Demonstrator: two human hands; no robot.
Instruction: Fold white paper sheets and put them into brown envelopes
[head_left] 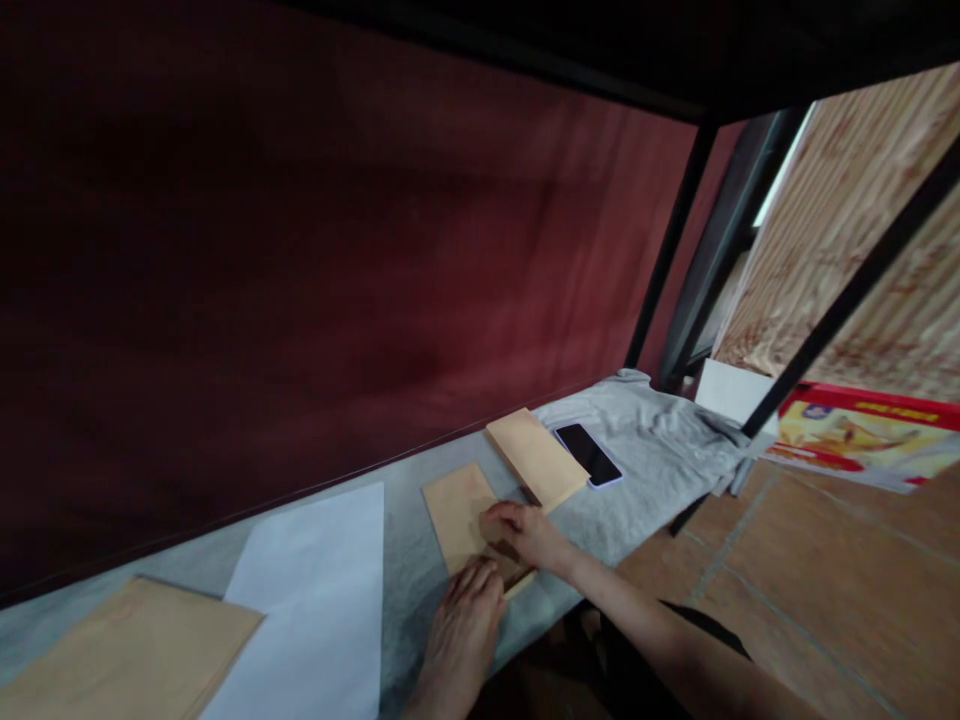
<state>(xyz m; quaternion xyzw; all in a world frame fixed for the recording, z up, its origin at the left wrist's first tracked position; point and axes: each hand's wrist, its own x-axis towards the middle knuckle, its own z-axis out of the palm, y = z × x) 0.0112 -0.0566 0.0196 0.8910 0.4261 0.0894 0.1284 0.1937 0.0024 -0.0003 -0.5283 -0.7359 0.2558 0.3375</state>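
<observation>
A brown paper envelope (459, 505) lies on the grey cloth in front of me, reaching under both hands. My left hand (466, 615) rests on its near end, palm down, fingers laid flat. Over its right part is my right hand (531, 535), with bent fingers drawn together at the paper; the exact grip is partly hidden. Just beyond the right wrist is a small pile of brown envelopes (536, 452). The near edge of the envelope under my hands is mostly covered by them.
A phone (589, 455) with a dark screen lies beside the pile. White paper (315, 590) and larger brown envelopes (127, 650) are at the left. Grey cloth (645, 450) covers the surface. A dark frame post (671, 250) and red-yellow box (870, 435) stand right.
</observation>
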